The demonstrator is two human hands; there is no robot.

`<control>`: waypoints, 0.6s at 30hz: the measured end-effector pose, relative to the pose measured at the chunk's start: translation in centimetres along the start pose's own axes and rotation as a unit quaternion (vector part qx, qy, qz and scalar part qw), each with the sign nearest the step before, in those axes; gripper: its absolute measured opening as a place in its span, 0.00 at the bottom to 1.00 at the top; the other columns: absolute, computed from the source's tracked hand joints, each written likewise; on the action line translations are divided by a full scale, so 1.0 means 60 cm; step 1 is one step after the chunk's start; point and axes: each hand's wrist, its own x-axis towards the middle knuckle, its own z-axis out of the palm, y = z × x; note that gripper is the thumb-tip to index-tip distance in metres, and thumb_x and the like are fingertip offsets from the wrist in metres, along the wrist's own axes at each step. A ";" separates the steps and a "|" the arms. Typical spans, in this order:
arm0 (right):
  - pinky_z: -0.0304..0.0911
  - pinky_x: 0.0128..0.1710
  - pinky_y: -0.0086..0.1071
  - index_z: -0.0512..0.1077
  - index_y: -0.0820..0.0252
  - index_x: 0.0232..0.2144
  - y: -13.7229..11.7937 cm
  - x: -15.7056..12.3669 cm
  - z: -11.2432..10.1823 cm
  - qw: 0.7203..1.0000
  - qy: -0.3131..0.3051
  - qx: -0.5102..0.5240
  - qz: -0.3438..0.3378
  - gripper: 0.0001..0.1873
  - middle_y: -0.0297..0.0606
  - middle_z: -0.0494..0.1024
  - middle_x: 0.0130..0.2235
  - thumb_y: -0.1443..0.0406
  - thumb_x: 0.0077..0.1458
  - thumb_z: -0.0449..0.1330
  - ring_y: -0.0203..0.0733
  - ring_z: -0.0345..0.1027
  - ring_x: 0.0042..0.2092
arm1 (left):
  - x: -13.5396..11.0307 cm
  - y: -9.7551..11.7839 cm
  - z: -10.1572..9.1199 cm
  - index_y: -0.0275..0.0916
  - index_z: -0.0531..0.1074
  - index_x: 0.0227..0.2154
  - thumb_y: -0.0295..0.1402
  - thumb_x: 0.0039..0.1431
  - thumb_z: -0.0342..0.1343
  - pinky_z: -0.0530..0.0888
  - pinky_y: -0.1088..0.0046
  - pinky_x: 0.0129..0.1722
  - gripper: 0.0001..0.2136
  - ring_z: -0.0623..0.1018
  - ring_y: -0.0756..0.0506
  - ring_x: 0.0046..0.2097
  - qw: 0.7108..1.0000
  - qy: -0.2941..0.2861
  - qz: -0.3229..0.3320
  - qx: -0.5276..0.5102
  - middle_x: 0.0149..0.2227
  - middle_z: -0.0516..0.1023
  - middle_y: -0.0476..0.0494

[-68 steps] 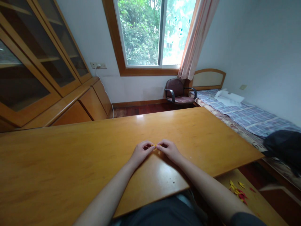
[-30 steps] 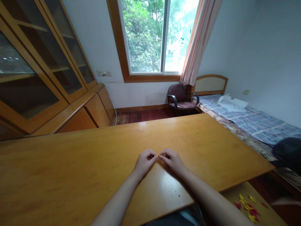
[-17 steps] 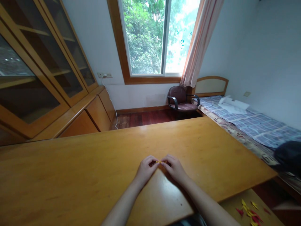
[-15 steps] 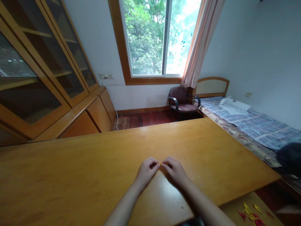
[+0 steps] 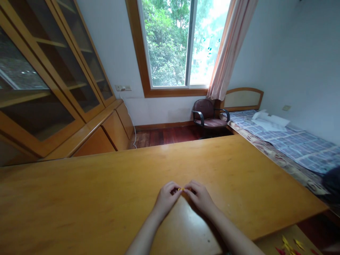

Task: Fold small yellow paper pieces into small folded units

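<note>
A small piece of folded yellow paper (image 5: 182,189) is pinched between my two hands, just above the wooden table (image 5: 106,198). My left hand (image 5: 166,196) closes thumb and fingers on its left end. On its other end, the fingertips of my right hand (image 5: 201,197) are likewise pressed together. Most of the paper is covered by the fingers, so its exact shape cannot be made out. At the lower right, several small folded paper pieces in yellow (image 5: 287,244) and red (image 5: 280,251) lie on a lower surface beside the table.
A glass-fronted cabinet (image 5: 77,106) stands along the left wall. Beyond the table are a maroon armchair (image 5: 209,115) and a window (image 5: 170,46) with a pink curtain (image 5: 231,53). A bed (image 5: 300,145) with a checked cover runs along the right side.
The view has shifted slightly, so the room appears a little further right and the table's lower right corner lower. Both hands keep their pinch on the yellow paper.
</note>
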 end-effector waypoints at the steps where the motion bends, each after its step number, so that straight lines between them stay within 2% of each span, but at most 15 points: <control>1: 0.62 0.38 0.30 0.76 0.58 0.33 0.000 0.000 0.000 1.000 0.001 0.000 -0.001 0.08 0.37 0.75 0.33 0.63 0.62 0.58 0.40 0.69 0.36 | 0.000 0.000 0.000 0.39 0.76 0.28 0.35 0.58 0.56 0.70 0.73 0.35 0.07 0.75 0.47 0.33 1.000 0.000 0.000 0.000 0.30 0.76 0.45; 18: 0.62 0.35 0.30 0.77 0.58 0.32 0.004 0.005 -0.002 1.000 0.020 0.001 -0.021 0.05 0.36 0.76 0.31 0.64 0.59 0.61 0.39 0.69 0.34 | 0.006 -0.003 -0.002 0.39 0.76 0.30 0.37 0.58 0.56 0.70 0.72 0.36 0.08 0.75 0.47 0.35 1.000 -0.009 0.022 -0.013 0.31 0.76 0.45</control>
